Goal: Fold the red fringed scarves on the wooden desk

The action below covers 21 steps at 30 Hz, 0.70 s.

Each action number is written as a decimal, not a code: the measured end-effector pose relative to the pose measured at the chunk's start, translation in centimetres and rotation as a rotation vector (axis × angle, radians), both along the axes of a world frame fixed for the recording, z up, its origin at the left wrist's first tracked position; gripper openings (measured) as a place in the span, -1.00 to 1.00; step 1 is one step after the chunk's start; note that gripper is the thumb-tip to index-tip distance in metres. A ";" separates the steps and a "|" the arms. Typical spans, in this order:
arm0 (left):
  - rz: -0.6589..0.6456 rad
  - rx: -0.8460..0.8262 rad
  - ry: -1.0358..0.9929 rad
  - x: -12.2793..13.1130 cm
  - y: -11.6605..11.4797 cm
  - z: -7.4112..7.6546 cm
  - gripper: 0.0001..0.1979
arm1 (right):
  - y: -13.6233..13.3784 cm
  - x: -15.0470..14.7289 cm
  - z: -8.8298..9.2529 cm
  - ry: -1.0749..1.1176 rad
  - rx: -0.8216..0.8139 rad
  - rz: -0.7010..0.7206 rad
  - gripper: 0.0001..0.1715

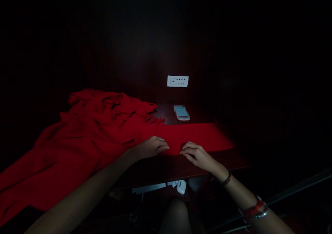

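Observation:
A red scarf (204,135) with fringed ends lies across the dark tabletop. Its right part is spread flat in a strip, while the left part is heaped in loose folds and hangs toward me. At the strip's near edge, my left hand (155,146) has its fingers closed on the cloth. A short way to the right, my right hand (195,153) pinches the same edge between thumb and fingers. The fingertips of both hands are only dimly lit. The left forearm passes in front of the heaped folds.
Behind the strip, a phone (182,112) lies on the tabletop. A white socket panel (177,81) is on the back wall. Below the table edge, a white earphone case (181,187) sits beside papers (149,188). Both sides are very dark.

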<state>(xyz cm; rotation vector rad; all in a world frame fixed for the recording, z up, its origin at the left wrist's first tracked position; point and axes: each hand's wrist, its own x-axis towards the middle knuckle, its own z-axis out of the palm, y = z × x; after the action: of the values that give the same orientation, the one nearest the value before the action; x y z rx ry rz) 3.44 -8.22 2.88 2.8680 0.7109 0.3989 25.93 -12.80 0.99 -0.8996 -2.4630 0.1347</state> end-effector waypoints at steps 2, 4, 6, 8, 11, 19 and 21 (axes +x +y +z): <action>0.154 0.050 0.004 0.8 0.6 -0.1 -0.78 | -0.2 0.1 -0.1 0.035 -0.024 -0.002 -0.76; 0.265 0.093 0.073 2.0 1.0 -0.2 -0.79 | -0.3 0.1 -0.2 0.058 -0.035 -0.005 -0.78; 0.331 0.128 0.171 3.1 1.1 -0.4 -0.80 | -0.3 0.3 -0.2 0.084 -0.041 -0.020 -0.80; 0.404 0.162 0.217 4.0 1.1 -0.7 -0.79 | 0.1 0.5 0.0 0.136 -0.037 -0.080 -0.80; 0.480 0.203 0.136 4.5 1.0 -1.7 -0.80 | 1.5 0.7 0.6 0.187 -0.031 -0.253 -0.72; 0.511 0.199 0.006 3.8 1.5 -3.4 -0.66 | 5.5 -0.7 -0.2 -0.202 -0.187 -0.304 -0.32; 0.517 0.167 0.072 3.8 1.6 -3.5 -0.58 | 5.8 0.0 -0.7 -0.274 -0.226 -0.312 -0.33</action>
<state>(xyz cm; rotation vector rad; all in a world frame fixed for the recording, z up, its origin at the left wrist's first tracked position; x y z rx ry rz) 7.22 -6.64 -0.59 2.8259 1.5050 0.4339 25.92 -7.00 0.31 -1.4750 -2.5477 0.1938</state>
